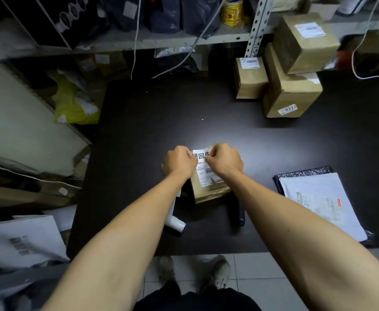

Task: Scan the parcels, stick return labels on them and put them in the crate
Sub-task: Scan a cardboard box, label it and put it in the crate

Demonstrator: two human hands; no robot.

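Brown parcel (208, 182) lies near the table's (139, 131) front edge. Left hand (179, 163) and right hand (225, 160) each pinch an end of the return label (200, 155) over its far end. Risk: uneven lowering creases it or covers the barcode.

You are standing at the near edge of the table (152, 122), with a small parcel (208, 187) lying on it straight before you. Your left hand (178, 162) and right hand (225, 160) are meeting over its far end, a label (200, 155) pinched between them. A scanner (176, 217) is lying just left of the parcel, a mailer bag (318, 203) well to its right, and stacked boxes (291, 70) are sitting at the far right corner.
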